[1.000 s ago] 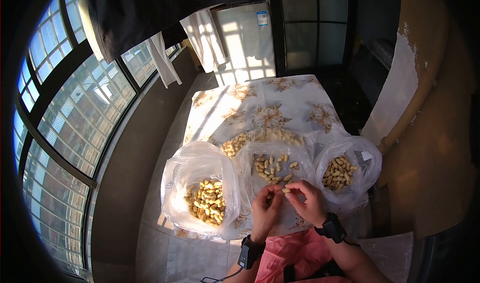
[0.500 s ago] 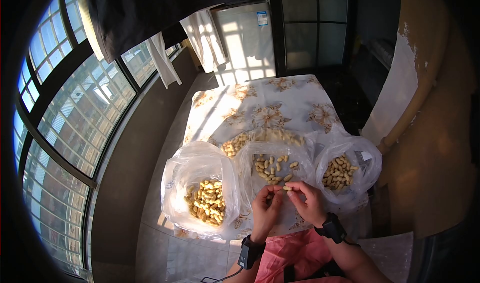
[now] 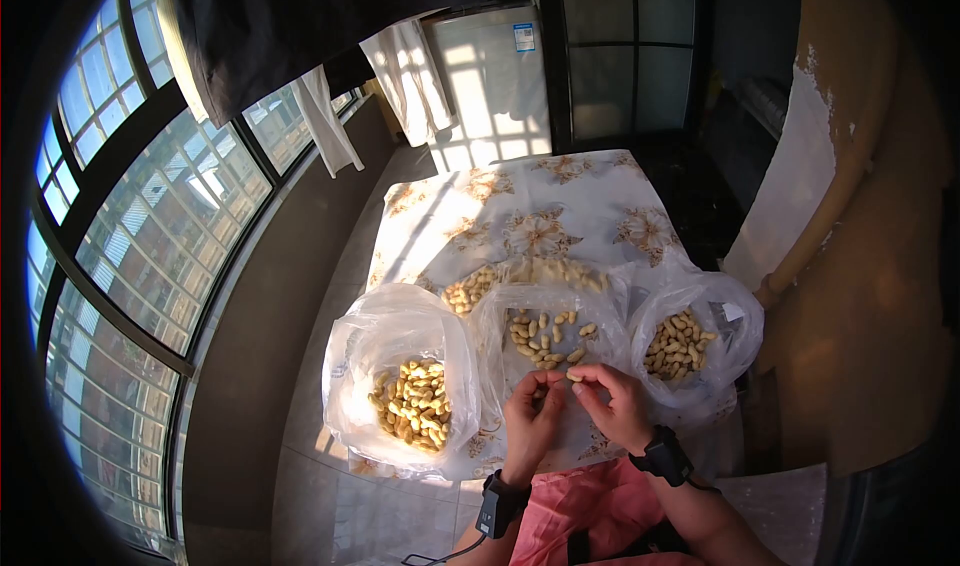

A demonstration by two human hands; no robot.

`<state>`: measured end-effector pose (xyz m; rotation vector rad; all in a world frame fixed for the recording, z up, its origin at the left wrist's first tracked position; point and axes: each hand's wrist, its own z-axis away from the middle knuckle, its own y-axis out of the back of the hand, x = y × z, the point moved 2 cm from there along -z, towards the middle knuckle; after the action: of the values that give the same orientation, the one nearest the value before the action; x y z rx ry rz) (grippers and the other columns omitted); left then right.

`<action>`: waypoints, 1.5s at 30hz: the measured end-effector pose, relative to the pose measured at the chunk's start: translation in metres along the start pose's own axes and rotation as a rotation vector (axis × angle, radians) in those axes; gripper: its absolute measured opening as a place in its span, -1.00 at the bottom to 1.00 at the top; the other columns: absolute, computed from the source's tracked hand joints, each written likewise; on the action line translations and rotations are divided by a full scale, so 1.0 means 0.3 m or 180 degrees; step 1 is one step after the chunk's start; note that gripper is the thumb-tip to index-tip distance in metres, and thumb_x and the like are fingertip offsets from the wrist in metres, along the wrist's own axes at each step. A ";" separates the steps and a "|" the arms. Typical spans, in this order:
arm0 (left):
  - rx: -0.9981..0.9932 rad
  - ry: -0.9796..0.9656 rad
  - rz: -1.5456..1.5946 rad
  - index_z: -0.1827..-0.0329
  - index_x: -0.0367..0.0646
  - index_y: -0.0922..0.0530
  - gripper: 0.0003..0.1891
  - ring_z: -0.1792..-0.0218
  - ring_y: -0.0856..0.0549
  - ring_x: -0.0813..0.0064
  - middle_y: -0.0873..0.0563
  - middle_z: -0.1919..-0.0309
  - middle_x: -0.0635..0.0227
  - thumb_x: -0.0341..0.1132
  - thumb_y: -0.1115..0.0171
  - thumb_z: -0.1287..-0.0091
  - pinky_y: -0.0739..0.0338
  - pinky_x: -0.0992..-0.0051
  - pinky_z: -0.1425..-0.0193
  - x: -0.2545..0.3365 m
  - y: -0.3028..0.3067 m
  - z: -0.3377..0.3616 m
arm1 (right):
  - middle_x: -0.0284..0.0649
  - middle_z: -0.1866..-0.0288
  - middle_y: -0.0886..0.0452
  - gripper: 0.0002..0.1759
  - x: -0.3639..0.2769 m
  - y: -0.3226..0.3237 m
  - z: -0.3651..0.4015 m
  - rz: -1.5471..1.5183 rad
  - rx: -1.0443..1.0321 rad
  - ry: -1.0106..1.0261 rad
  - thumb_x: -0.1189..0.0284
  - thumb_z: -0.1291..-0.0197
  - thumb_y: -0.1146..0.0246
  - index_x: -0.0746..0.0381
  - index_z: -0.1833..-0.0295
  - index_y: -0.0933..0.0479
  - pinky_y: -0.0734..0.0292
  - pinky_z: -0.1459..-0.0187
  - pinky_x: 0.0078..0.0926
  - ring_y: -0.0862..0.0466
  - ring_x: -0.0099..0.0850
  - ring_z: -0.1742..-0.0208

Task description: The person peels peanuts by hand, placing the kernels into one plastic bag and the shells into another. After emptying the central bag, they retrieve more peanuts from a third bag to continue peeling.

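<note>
Between the thumb and fingertips of my right hand [image 3: 617,406] is a single unshelled peanut [image 3: 574,376]. Close beside it, my left hand [image 3: 533,418] is closed, thumb against curled fingers; something small and brownish shows in its curl, too dark to name. Both hands are over the near edge of the middle clear plastic bag [image 3: 490,331], where loose peanuts [image 3: 540,338] lie spread out. To the left, an open plastic bag [image 3: 345,351] contains a heap of peanuts [image 3: 412,406]. On the right, another bag [image 3: 745,341] has peanuts [image 3: 678,346] in it.
A flowered tablecloth [image 3: 590,196] covers the table. More peanuts [image 3: 470,291] are heaped in plastic behind the middle bag. Barred windows [image 3: 180,236] run along the left; dark cloth [image 3: 320,26] hangs overhead. A pale appliance [image 3: 490,86] stands beyond the table.
Almost nothing differs. The fingers of my right hand have shifted very slightly around the peanut; the bags and my left hand look the same.
</note>
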<state>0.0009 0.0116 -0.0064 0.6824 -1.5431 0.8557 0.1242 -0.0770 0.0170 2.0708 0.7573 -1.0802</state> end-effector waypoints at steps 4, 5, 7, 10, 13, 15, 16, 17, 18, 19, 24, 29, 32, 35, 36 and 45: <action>0.0009 0.0011 0.0025 -0.08 -0.29 -0.62 -0.82 0.31 -0.62 0.73 -0.72 0.24 0.47 -0.50 -0.23 -0.47 -0.53 0.66 0.18 0.000 -0.002 0.001 | -0.14 0.12 -0.75 -0.74 -0.007 0.004 -0.003 0.0041 -0.0041 0.0045 0.55 -0.32 -0.33 0.24 -0.11 -0.64 -0.64 0.20 -0.47 -0.77 -0.35 0.18; 0.0016 0.0018 0.0022 -0.08 -0.29 -0.62 -0.82 0.31 -0.63 0.73 -0.72 0.24 0.46 -0.50 -0.23 -0.47 -0.53 0.66 0.18 -0.001 -0.002 0.001 | -0.16 0.14 -0.76 -0.74 -0.010 0.004 -0.004 0.0049 -0.0042 0.0018 0.56 -0.31 -0.34 0.26 -0.10 -0.64 -0.64 0.17 -0.49 -0.77 -0.40 0.18; 0.0012 0.0013 0.0000 -0.08 -0.30 -0.62 -0.82 0.31 -0.63 0.73 -0.72 0.24 0.46 -0.50 -0.23 -0.47 -0.54 0.65 0.18 0.000 0.000 0.000 | -0.17 0.16 -0.77 -0.74 -0.011 0.005 -0.003 0.0056 -0.0042 -0.0009 0.57 -0.30 -0.35 0.27 -0.09 -0.65 -0.64 0.14 -0.51 -0.78 -0.44 0.18; 0.0012 0.0005 -0.0005 -0.08 -0.30 -0.62 -0.82 0.31 -0.63 0.73 -0.72 0.24 0.46 -0.50 -0.23 -0.47 -0.54 0.65 0.18 -0.001 0.000 0.000 | -0.18 0.17 -0.76 -0.73 -0.011 0.006 -0.002 0.0035 -0.0053 -0.0043 0.56 -0.30 -0.36 0.26 -0.11 -0.64 -0.64 0.13 -0.51 -0.77 -0.44 0.18; 0.0020 0.0000 0.0015 -0.08 -0.30 -0.63 -0.82 0.31 -0.63 0.73 -0.72 0.24 0.46 -0.50 -0.23 -0.47 -0.54 0.65 0.17 -0.006 0.000 0.000 | -0.18 0.17 -0.75 -0.70 -0.014 0.008 -0.003 -0.0012 -0.0057 -0.0089 0.56 -0.29 -0.36 0.25 -0.14 -0.63 -0.64 0.13 -0.51 -0.77 -0.45 0.17; 0.0023 0.0000 0.0017 -0.08 -0.30 -0.63 -0.82 0.31 -0.63 0.73 -0.72 0.24 0.46 -0.50 -0.23 -0.47 -0.53 0.65 0.17 -0.008 0.001 0.000 | -0.17 0.11 -0.75 -0.64 -0.009 0.007 -0.001 -0.0037 -0.0082 -0.0063 0.57 -0.29 -0.37 0.26 -0.19 -0.60 -0.65 0.12 -0.52 -0.77 -0.46 0.15; 0.0016 0.0010 0.0010 -0.08 -0.29 -0.63 -0.82 0.31 -0.63 0.73 -0.72 0.24 0.46 -0.50 -0.23 -0.47 -0.53 0.66 0.17 -0.007 0.002 0.000 | -0.17 0.11 -0.75 -0.64 -0.004 0.005 -0.001 -0.0037 -0.0082 -0.0063 0.57 -0.29 -0.37 0.26 -0.19 -0.60 -0.65 0.12 -0.52 -0.77 -0.46 0.15; 0.0010 0.0019 0.0004 -0.08 -0.29 -0.63 -0.82 0.31 -0.62 0.73 -0.72 0.24 0.46 -0.50 -0.23 -0.47 -0.53 0.66 0.17 -0.007 0.002 0.000 | -0.17 0.10 -0.74 -0.62 0.003 0.002 0.000 -0.0103 -0.0058 -0.0044 0.55 -0.29 -0.37 0.25 -0.22 -0.59 -0.64 0.17 -0.53 -0.75 -0.48 0.21; 0.0010 0.0020 0.0004 -0.08 -0.29 -0.63 -0.82 0.31 -0.62 0.73 -0.72 0.24 0.46 -0.50 -0.23 -0.47 -0.53 0.66 0.17 -0.005 0.001 0.001 | -0.18 0.09 -0.72 -0.60 0.007 0.001 0.001 -0.0169 -0.0035 -0.0025 0.54 -0.30 -0.37 0.25 -0.24 -0.57 -0.63 0.22 -0.55 -0.74 -0.51 0.27; 0.0015 0.0012 -0.0003 -0.08 -0.29 -0.63 -0.82 0.31 -0.62 0.73 -0.71 0.24 0.47 -0.50 -0.23 -0.47 -0.52 0.66 0.18 -0.002 0.000 0.001 | -0.18 0.09 -0.72 -0.60 0.008 0.001 0.000 -0.0170 -0.0034 -0.0025 0.54 -0.30 -0.37 0.25 -0.24 -0.57 -0.63 0.22 -0.55 -0.74 -0.51 0.27; 0.0019 0.0001 -0.0033 -0.07 -0.29 -0.62 -0.83 0.31 -0.62 0.74 -0.71 0.25 0.47 -0.50 -0.23 -0.48 -0.52 0.66 0.18 -0.001 -0.001 0.000 | -0.16 0.02 -0.74 -0.58 -0.002 0.006 0.000 -0.0205 -0.0117 -0.0194 0.58 -0.28 -0.37 0.29 -0.25 -0.57 -0.66 0.11 -0.53 -0.76 -0.47 0.13; 0.0009 0.0036 -0.0029 -0.07 -0.29 -0.62 -0.83 0.31 -0.62 0.75 -0.71 0.24 0.48 -0.49 -0.24 -0.48 -0.52 0.67 0.18 -0.005 0.001 0.000 | -0.16 0.03 -0.74 -0.59 -0.006 0.007 -0.001 -0.0209 -0.0118 -0.0187 0.57 -0.28 -0.38 0.29 -0.24 -0.57 -0.66 0.11 -0.54 -0.75 -0.47 0.15; 0.0011 0.0017 -0.0027 -0.07 -0.29 -0.63 -0.83 0.31 -0.62 0.74 -0.71 0.25 0.48 -0.48 -0.24 -0.48 -0.52 0.67 0.18 -0.008 0.002 -0.001 | -0.17 0.06 -0.74 -0.62 -0.002 0.005 -0.001 -0.0177 -0.0096 -0.0139 0.56 -0.28 -0.38 0.29 -0.21 -0.58 -0.66 0.11 -0.53 -0.75 -0.47 0.16; 0.0018 0.0023 -0.0022 -0.07 -0.28 -0.63 -0.83 0.31 -0.62 0.74 -0.71 0.26 0.48 -0.48 -0.24 -0.48 -0.52 0.66 0.18 -0.005 0.000 0.001 | -0.18 0.11 -0.74 -0.67 -0.002 0.005 -0.002 -0.0105 -0.0061 -0.0043 0.56 -0.29 -0.37 0.28 -0.16 -0.60 -0.64 0.12 -0.53 -0.75 -0.48 0.17; 0.0018 0.0023 -0.0022 -0.07 -0.28 -0.63 -0.83 0.31 -0.62 0.74 -0.71 0.26 0.48 -0.48 -0.24 -0.48 -0.52 0.66 0.18 -0.004 0.000 0.001 | -0.19 0.13 -0.75 -0.70 -0.004 0.006 -0.002 -0.0062 -0.0040 0.0019 0.55 -0.30 -0.36 0.27 -0.13 -0.62 -0.64 0.13 -0.53 -0.75 -0.48 0.18; 0.0022 0.0019 -0.0024 -0.07 -0.28 -0.63 -0.83 0.32 -0.62 0.73 -0.71 0.26 0.48 -0.48 -0.24 -0.47 -0.52 0.66 0.18 -0.003 0.000 0.002 | -0.20 0.19 -0.76 -0.76 -0.004 0.002 -0.001 -0.0011 0.0020 0.0005 0.57 -0.31 -0.34 0.27 -0.09 -0.64 -0.61 0.16 -0.53 -0.76 -0.47 0.21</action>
<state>0.0006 0.0110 -0.0072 0.6895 -1.5320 0.8569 0.1242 -0.0774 0.0183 2.0766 0.7593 -1.0841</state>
